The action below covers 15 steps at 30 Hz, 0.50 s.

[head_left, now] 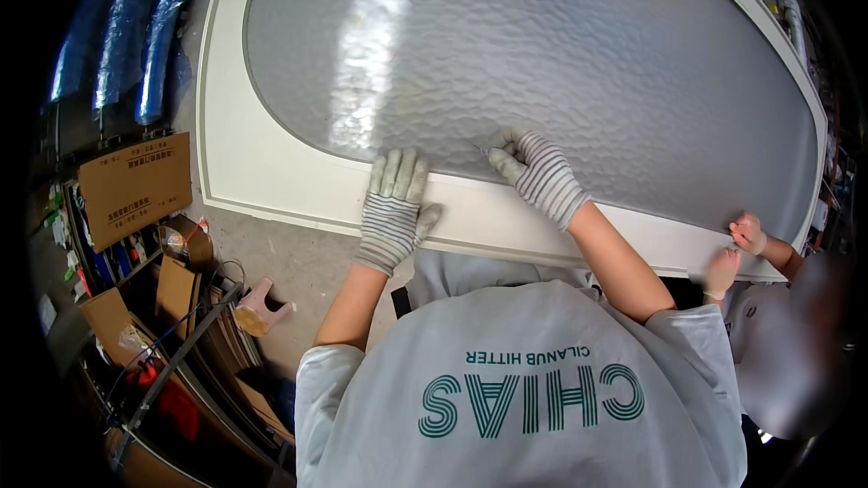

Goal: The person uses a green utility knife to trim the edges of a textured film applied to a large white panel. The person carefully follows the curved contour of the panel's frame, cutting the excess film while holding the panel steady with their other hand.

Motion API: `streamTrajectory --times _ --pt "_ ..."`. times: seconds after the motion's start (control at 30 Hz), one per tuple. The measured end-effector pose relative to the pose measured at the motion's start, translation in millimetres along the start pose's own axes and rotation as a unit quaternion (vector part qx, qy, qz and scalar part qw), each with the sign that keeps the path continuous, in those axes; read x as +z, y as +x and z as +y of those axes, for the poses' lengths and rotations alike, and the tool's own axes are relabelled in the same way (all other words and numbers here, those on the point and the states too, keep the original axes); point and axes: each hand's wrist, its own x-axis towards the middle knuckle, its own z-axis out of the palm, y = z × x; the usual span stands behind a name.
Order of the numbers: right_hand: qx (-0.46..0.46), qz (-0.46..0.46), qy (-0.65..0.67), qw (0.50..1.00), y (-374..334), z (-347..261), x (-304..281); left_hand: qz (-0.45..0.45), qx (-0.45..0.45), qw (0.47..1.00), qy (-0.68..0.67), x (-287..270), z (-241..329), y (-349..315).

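A large white door panel [271, 163] with a rounded pane of rippled frosted glass [579, 63] lies in front of me. My left hand [395, 199], in a grey-striped work glove, rests flat on the panel's near border, fingers stretched toward the glass edge. To its right, my right hand [533, 167], gloved alike, is held at the near edge of the glass. Its fingers are pinched together. Something thin and dark shows by the fingertips, too small to name.
A person's bare hands [734, 253] are at the panel's near right corner. On the left are a brown cardboard sheet [136, 188], blue film-wrapped rolls [163, 45], a pinkish stool [259, 309] on the floor and a metal rack [185, 343] with flat boards.
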Motion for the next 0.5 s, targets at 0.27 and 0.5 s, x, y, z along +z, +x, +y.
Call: streamTrajectory --times 0.27,0.5 --pt "-0.169 0.01 -0.333 0.927 22 -42 45 0.191 -0.197 0.956 0.104 -57 -81 -26" --pt "-0.334 -0.094 -0.395 0.85 52 -43 84 0.091 -0.074 0.978 -0.174 9 42 -17"
